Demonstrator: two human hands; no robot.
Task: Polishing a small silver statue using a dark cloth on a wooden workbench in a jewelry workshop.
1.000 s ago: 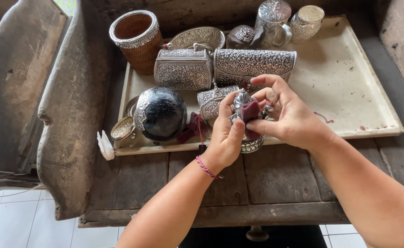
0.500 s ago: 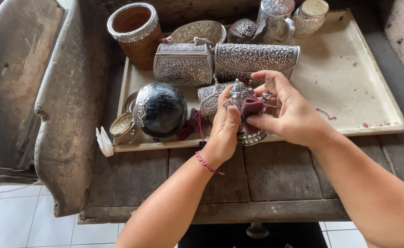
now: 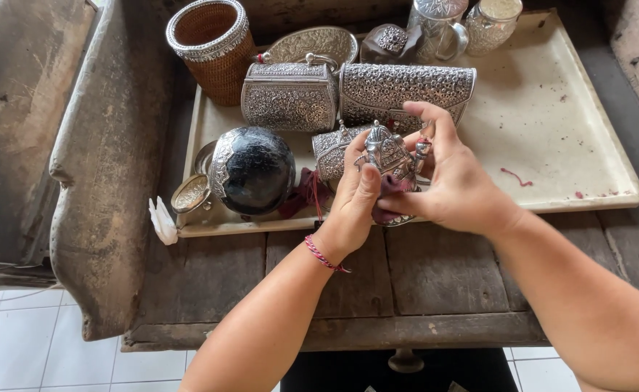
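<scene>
Both hands hold a small ornate silver vessel [image 3: 386, 154] with a lid knob, a dark red cloth lining showing at its lower part. My left hand [image 3: 354, 203] cups it from the left with the thumb up along its side. My right hand [image 3: 456, 181] wraps it from the right, fingers curled over the top. They hover above the front edge of a cream tray [image 3: 551, 116] on a worn wooden table [image 3: 435, 268].
On the tray lie a dark round box with silver trim [image 3: 252, 171], two embossed silver purses [image 3: 288, 96] [image 3: 406, 86], a silver dish [image 3: 310, 43], a silver mug [image 3: 437, 26] and a jar [image 3: 492, 22]. A woven basket [image 3: 209, 45] stands at back left. A weathered wooden chair [image 3: 109, 167] is at left.
The hands have shifted slightly upward over the tray and turned the silver vessel; its lid now faces up between the fingers. The other things have not moved.
</scene>
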